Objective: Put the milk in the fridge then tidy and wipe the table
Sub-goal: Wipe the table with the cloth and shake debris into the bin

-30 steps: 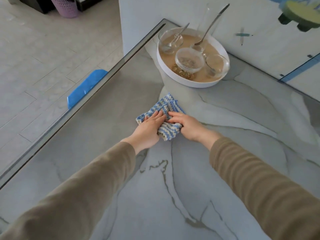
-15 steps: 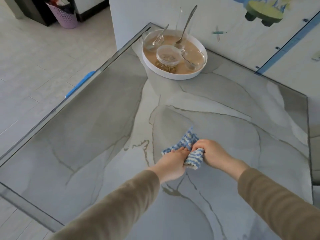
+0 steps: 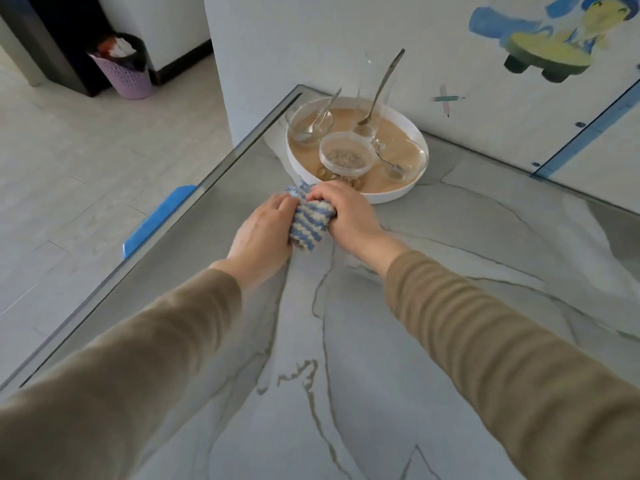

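Observation:
A blue and white striped cloth (image 3: 309, 223) is bunched up on the grey marble table (image 3: 433, 323), just in front of the white round tray (image 3: 394, 195). My left hand (image 3: 261, 235) grips its left side with curled fingers. My right hand (image 3: 346, 216) grips its top and right side. The tray at the table's far corner holds two glass bowls (image 3: 308, 124) with spoons, a lidded clear tub (image 3: 346, 155) and a tall glass (image 3: 372, 95) with a spoon in it. No milk is in view.
The table's left edge (image 3: 194, 199) runs diagonally, with a blue seat (image 3: 156, 220) below it. A white wall (image 3: 311, 39) with drawings stands right behind the tray. A purple waste basket (image 3: 126, 74) stands on the tiled floor at far left.
Both hands have pushed the cloth away from me across the table, from the middle up to the tray's front rim. The cloth is now more bunched.

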`<state>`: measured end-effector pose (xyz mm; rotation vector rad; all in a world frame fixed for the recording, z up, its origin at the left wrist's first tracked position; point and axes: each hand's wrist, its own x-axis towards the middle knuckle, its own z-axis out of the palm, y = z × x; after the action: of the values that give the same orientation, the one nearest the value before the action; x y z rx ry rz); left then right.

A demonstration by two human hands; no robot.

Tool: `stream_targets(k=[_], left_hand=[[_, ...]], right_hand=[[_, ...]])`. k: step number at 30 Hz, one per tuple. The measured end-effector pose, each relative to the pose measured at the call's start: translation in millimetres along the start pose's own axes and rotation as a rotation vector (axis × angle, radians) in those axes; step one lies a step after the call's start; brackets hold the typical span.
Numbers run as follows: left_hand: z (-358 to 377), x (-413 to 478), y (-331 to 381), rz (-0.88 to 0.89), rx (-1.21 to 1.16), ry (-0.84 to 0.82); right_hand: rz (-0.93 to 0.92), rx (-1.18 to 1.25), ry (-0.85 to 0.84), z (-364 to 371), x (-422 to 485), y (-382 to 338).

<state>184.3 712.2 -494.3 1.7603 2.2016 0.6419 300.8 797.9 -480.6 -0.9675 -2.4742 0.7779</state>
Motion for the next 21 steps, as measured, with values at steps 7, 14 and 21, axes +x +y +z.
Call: stream_targets(k=[7, 14, 21], left_hand=[[55.9, 17.7, -17.1, -0.012, 0.062, -0.32], [97.0, 48.4, 54.5, 0.1, 0.01, -0.413], [130.3, 21.4, 121.7, 0.255, -0.035, -0.519]], right_hand=[[0.127, -0.051, -0.233, 38.2, -4.4, 60.6], [0.251, -0.073, -0.217, -23.8, -41.8, 117.0], [0.368, -0.039, -0.14, -58.0, -126.5, 148.7]])
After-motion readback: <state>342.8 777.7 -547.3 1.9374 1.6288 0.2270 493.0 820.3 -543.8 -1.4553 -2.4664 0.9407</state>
